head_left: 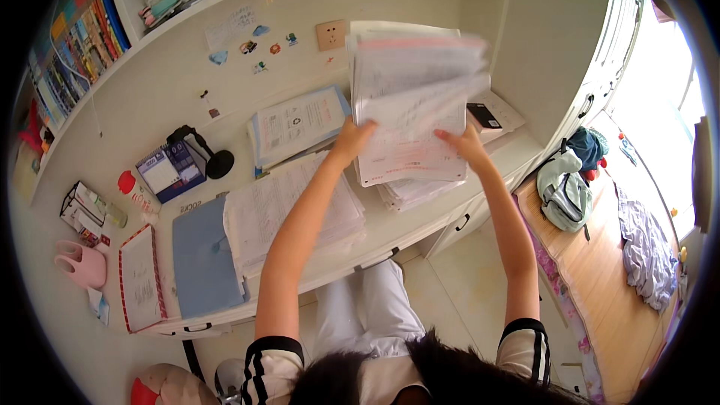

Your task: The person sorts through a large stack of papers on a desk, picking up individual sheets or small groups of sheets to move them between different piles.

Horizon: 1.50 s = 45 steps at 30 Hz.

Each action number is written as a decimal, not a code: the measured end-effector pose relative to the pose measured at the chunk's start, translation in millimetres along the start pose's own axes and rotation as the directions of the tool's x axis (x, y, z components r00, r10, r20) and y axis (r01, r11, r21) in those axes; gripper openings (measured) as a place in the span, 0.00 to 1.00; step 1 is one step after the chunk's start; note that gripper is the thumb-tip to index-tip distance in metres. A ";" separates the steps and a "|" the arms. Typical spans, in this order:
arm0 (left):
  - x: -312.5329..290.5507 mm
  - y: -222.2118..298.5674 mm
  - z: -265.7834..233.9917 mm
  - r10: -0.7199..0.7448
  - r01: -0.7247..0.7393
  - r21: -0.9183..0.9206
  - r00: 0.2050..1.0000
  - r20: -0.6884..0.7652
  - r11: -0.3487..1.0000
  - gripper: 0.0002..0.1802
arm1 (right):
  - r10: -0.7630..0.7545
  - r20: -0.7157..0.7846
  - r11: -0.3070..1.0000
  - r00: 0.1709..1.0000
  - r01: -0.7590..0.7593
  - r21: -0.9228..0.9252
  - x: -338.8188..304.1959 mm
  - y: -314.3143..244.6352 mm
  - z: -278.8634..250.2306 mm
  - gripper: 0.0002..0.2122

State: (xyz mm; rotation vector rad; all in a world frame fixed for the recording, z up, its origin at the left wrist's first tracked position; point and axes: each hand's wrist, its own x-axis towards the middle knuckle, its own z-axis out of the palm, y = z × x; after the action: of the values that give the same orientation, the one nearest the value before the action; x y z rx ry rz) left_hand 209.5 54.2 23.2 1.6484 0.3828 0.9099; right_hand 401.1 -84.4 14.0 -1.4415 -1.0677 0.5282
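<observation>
Both my hands hold a thick stack of printed paper sheets [409, 120] upright over the desk, gripping it by its two sides. My left hand [354, 139] is closed on the left edge, thumb across the front. On the right edge my right hand [463, 142] pinches the stack, thumb also in front. The upper sheets are blurred and fan out to the right. Beneath the held stack lies another pile of papers [411, 193], partly hidden. A wide paper pile [300, 206] rests left of it, partly behind my left forearm.
A blue folder [199, 255] lies beside the wide pile, and a clear-fronted document folder [300, 124] sits behind it. Farther left stand a desk calendar [171, 171], a black stand [217, 163], a bottle [136, 191] and a pink holder [82, 264]. A black-and-white box [484, 116] lies right.
</observation>
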 end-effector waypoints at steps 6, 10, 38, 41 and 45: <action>-42.5 15.5 -22.5 -0.298 0.241 -0.371 0.949 -0.103 0.897 0.24 | 0.109 0.342 0.771 0.933 -0.297 0.564 -29.5 -22.5 7.4 0.21; -80.9 1.5 -26.8 -0.375 0.142 -0.577 0.875 -0.306 0.804 0.25 | -0.294 0.567 0.300 0.769 -0.489 0.819 -76.5 -31.1 73.6 0.23; -246.2 -17.5 -208.9 -0.374 0.548 0.198 0.752 -0.543 0.813 0.17 | 0.232 0.537 0.968 0.811 -0.249 -0.042 -23.6 35.4 197.1 0.19; -245.3 -27.8 -216.5 -0.343 0.561 0.301 0.765 -0.546 0.771 0.24 | 0.180 0.465 0.983 0.867 -0.181 -0.044 -32.9 32.3 190.8 0.20; -238.9 -46.8 -224.1 -0.149 0.489 0.377 0.743 -0.653 0.786 0.30 | 0.216 0.286 0.965 0.934 -0.160 -0.206 -46.2 33.5 190.6 0.21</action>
State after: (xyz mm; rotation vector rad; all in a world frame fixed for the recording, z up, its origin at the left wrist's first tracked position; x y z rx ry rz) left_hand -98.9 58.8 -96.7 1.6534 1.4484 1.0892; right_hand 231.6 -18.4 -66.3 -1.6687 -1.2533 0.8327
